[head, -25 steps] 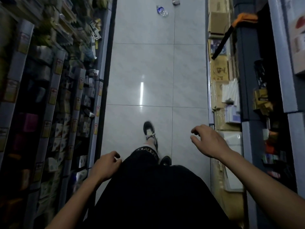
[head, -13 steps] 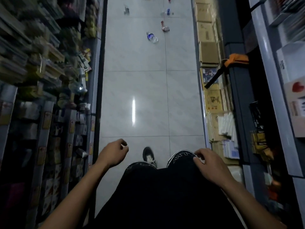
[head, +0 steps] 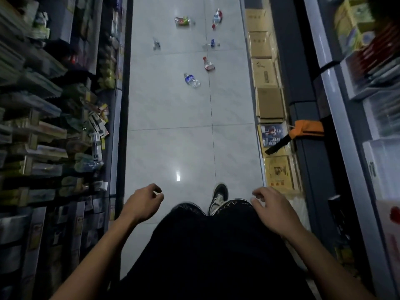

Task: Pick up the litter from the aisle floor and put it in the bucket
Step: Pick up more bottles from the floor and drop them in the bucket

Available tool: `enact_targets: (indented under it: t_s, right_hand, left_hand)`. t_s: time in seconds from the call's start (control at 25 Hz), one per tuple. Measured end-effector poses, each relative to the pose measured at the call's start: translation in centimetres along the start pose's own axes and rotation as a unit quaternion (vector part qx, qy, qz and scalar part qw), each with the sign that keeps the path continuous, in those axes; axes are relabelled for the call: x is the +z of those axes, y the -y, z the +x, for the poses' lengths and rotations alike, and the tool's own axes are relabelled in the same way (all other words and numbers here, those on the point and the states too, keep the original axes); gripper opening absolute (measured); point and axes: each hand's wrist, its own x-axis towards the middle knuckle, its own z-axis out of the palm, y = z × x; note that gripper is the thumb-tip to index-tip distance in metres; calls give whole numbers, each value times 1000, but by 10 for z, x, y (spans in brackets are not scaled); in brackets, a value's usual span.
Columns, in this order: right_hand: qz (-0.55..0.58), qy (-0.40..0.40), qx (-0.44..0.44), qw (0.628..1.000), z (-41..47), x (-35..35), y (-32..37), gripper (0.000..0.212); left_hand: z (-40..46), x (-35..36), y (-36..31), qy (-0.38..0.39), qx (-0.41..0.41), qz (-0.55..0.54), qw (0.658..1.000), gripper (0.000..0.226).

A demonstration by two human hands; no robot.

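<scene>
You were walking down the shop aisle with nothing in either grip. Your left hand (head: 141,203) hung at lower centre-left of the frame, fingers loosely curled round nothing; your right hand (head: 271,210) hung lower centre-right, fingers relaxed and slightly spread, also holding nothing. Both rode low beside your dark trousers (head: 216,245), which I judge was simply a walking carriage, since no litter lay within reach. One sneaker (head: 218,198) was stepping forward on the tiled floor (head: 168,148).

The litter lay well ahead, in the upper centre of the frame: a crushed water bottle with a blue label (head: 191,80) nearest you, a red-and-white wrapper (head: 208,64) just beyond it, a small blue-capped piece (head: 212,43), a clear scrap (head: 156,45) toward the left, a colourful snack packet (head: 182,21) and a bottle with red parts (head: 217,18) farthest off. No bucket showed in the frame, so I cannot tell where it stood.

Cardboard boxes (head: 268,100) lined the right edge of the aisle, and an orange-handled tool (head: 303,131) leaned there.

Against the frame half a second before, more litter had come into view at the top, the bottle sat lower in the picture, and your right hand had lifted off your thigh.
</scene>
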Motion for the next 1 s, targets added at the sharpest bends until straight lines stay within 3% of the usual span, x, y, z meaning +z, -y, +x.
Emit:
enact_targets:
  t_s: [0.44, 0.76, 1.0]
  right_hand:
    - [-53, 32, -91, 994, 283, -139, 117, 32]
    - [-53, 37, -50, 997, 413, -196, 191, 23]
    - [-31, 22, 7, 999, 487, -240, 202, 15]
  left_hand:
    - [123, -90, -58, -2, -102, -85, 991, 30]
    - [302, -242, -118, 5, -47, -72, 996, 27]
    - [429, -352, -196, 2, 10, -27, 1000, 28]
